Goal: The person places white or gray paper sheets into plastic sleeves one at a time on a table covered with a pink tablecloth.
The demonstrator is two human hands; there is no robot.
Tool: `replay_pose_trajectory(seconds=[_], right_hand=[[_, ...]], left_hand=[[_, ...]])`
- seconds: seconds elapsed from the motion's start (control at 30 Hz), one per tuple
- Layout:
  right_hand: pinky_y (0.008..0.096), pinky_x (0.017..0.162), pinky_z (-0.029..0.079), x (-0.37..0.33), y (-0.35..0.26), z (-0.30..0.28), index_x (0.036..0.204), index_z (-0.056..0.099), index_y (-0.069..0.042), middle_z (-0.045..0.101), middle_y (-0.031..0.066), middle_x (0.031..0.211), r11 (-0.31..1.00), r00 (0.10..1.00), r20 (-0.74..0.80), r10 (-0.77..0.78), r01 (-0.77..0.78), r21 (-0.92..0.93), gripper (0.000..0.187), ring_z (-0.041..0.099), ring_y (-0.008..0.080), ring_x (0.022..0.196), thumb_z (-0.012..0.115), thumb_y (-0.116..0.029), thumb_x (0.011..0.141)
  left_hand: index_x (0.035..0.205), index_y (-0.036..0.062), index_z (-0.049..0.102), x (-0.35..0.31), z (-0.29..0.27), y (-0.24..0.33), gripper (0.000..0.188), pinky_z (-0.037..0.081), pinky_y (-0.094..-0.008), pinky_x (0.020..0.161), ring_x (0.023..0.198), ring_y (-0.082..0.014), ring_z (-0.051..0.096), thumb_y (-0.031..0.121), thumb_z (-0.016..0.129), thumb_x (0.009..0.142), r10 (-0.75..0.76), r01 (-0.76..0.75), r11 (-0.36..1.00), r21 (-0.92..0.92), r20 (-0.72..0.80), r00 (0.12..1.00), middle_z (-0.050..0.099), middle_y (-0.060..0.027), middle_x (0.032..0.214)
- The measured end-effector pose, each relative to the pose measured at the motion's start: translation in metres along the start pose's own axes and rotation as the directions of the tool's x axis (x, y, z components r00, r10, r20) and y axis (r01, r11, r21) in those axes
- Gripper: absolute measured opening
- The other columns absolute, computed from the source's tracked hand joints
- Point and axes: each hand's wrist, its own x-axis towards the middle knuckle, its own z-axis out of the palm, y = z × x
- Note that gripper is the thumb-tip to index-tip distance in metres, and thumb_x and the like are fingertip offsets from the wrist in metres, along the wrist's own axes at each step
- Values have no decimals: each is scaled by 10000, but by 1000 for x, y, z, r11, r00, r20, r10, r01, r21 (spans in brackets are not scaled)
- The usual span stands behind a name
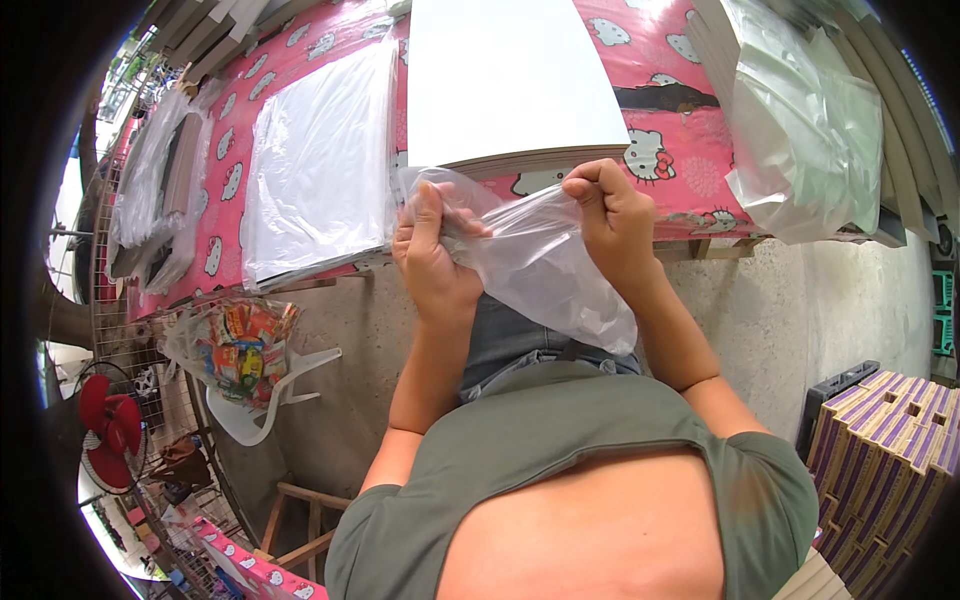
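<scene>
A clear plastic bag hangs between my two hands, in front of the table's near edge. My left hand grips it on one side, the thumb up and the fingers behind the film. On the other side my right hand pinches the bag's upper edge, which is stretched taut between the hands. Just beyond them lies a stack of white-topped boards with brown edges. To its left is a stack of boards wrapped in clear plastic.
A pink cartoon-print cover lies over the table. Plastic sheets drape over boards at the right. Further left are more wrapped boards. Below stand a white chair holding a bag of colourful packets, a red fan and stacked cartons.
</scene>
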Motion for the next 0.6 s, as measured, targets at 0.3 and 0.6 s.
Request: replay_pose_trajectory(seconds=[0.3,0.6], right_hand=[[222,529,392,-8,-6,-5,828,604,-18,560,61,629,927,902,340,265,-336,169,100,461,78,556,619,-106,782],[236,552,419,3,6,-10,867,650,-48,604,69,760,998,992,126,-6,-3,68,140,527,86,621,537,-3,799]], left_hand=[[793,49,570,18,2,3,167,503,-228,559,616,-95,571,207,580,847,86,-69,994,80,-234,968,588,-33,716],[816,51,579,6,-5,10,118,463,-204,541,619,-79,550,164,577,850,-85,85,985,153,-4,996,581,-13,708]])
